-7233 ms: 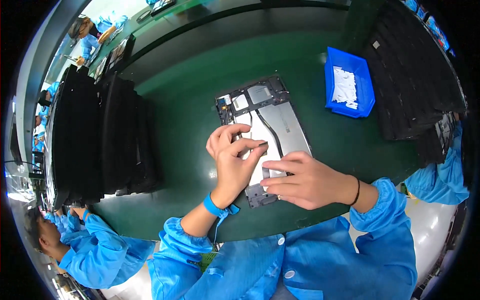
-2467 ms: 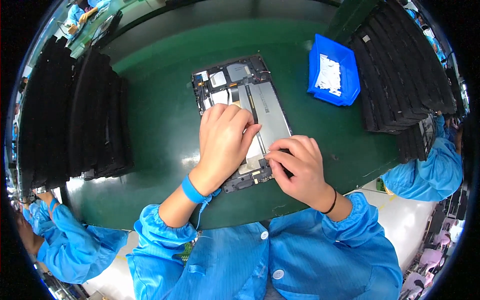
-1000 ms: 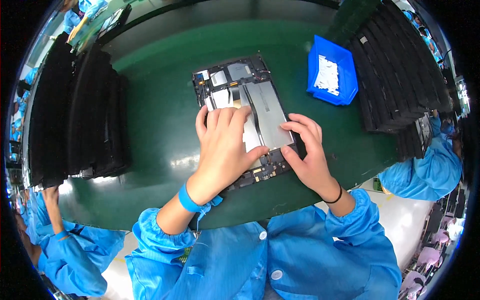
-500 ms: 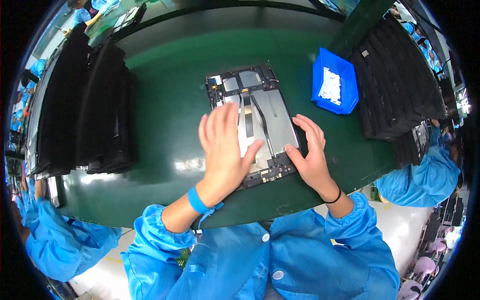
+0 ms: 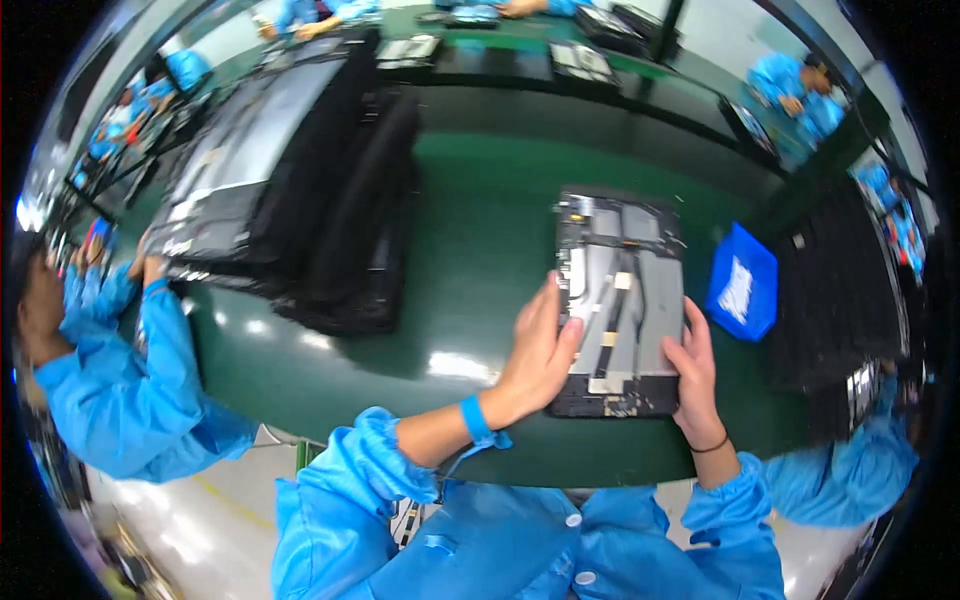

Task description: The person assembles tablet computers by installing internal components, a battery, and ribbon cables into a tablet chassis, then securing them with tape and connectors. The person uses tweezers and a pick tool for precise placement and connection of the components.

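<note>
An opened tablet (image 5: pixel 657 300) shows its inside: grey battery plates, ribbon cables and dark circuit parts along both short ends. My left hand (image 5: pixel 537 352) grips its left long edge, with the thumb over the rim and a blue strap round the wrist. On the opposite edge my right hand (image 5: pixel 694 372) closes with its thumb on top, the other fingers along the side. Whether the tablet rests on the green table (image 5: pixel 470 230) or is slightly raised, I cannot tell.
A blue bin (image 5: pixel 757 290) of small white pieces stands right of the tablet. Black stacked trays (image 5: pixel 840 270) rise beyond it. To the left is a tall stack of black trays (image 5: pixel 340 220) with panels on top. A co-worker in blue (image 5: pixel 120 380) sits at the far left.
My view has swung left, showing more of the left stack and the co-worker. My left hand has gone from above the tablet to its left edge. My right hand stays at the right edge.
</note>
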